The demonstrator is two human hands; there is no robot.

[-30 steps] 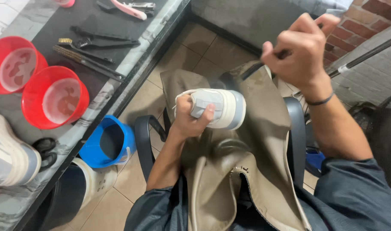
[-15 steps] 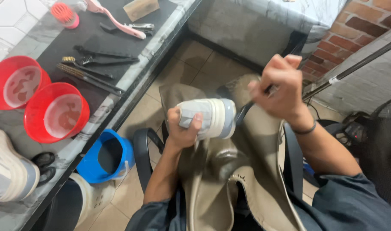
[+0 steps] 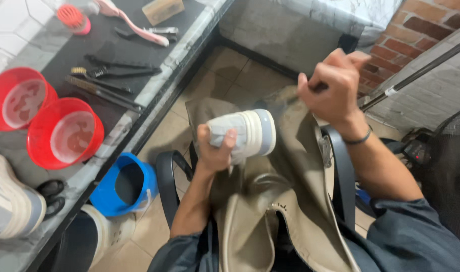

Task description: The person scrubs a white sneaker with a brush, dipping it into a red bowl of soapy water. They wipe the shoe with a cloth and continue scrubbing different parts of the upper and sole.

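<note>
My left hand (image 3: 216,147) grips a white and grey sneaker (image 3: 247,132) over my lap, sole side turned to the right. My right hand (image 3: 333,88) is closed around the dark handle of a brush (image 3: 319,86), raised just right of the sneaker; the brush head is blurred and mostly hidden. A tan apron (image 3: 285,201) covers my lap beneath both hands.
On the dark counter (image 3: 124,30) at left lie two red bowls (image 3: 64,133), several black brushes (image 3: 109,73), a pink brush (image 3: 134,22) and another white sneaker (image 3: 11,201). A blue bucket (image 3: 127,181) stands on the tiled floor. A brick wall (image 3: 421,25) is at the right.
My right hand swung down to the sneaker's sole with the brush, then lifted back up and to the right. The left hand kept holding the sneaker nearly still.
</note>
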